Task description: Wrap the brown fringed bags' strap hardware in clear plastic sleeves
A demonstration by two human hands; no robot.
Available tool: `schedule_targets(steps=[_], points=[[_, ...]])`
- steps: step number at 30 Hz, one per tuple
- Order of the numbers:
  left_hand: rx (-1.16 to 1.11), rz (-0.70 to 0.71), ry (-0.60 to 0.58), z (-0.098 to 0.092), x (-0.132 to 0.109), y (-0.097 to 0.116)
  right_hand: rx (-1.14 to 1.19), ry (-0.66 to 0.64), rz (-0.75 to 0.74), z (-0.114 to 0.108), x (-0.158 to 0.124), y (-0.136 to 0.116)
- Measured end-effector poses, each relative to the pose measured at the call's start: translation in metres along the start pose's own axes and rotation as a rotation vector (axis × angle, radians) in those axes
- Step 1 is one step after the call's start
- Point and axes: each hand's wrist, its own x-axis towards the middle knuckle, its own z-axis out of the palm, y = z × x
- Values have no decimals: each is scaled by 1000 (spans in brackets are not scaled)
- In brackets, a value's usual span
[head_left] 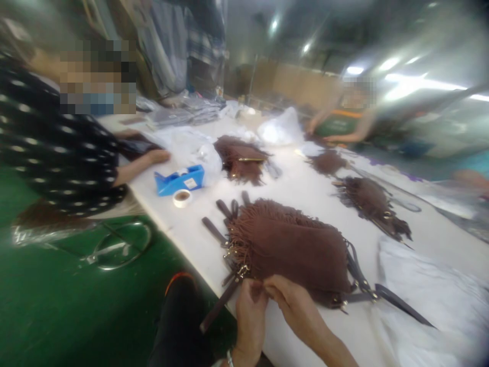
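So the brown bag (pixel 301 250) is on the bench (pixel 183 244), close to the near left edge, with the left hand (pixel 251 311) and right hand (pixel 294 300) meeting at its near side, and honestly it's too blurry to tell whether either grip is pinched on something small or just loose. I'd worry about the strap (pixel 217 310) poking past that edge, since a leg (pixel 179 321) catching it could drag the bag floorward. Also, the clasps (pixel 242 272) sit right beside the left hand, so a careless tug could tangle them in the fringe (pixel 244 234).
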Motion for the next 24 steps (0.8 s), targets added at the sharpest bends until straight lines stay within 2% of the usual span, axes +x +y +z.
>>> schedule_targets(steps=[4, 10, 17, 20, 24], points=[[-8, -30, 11, 1, -1, 3, -210, -87, -17, -5, 9, -3], [-112, -55, 27, 1, 3, -1, -438, -144, -24, -6, 17, -9], [-256, -130, 41, 4, 10, -7, -498, -153, -6, -4, 22, -16], [-263, -140, 54, 4, 8, -5, -466, -146, 39, -5, 24, -17], [-242, -136, 8, 2, 5, -3, -436, -149, 99, -5, 23, -16]])
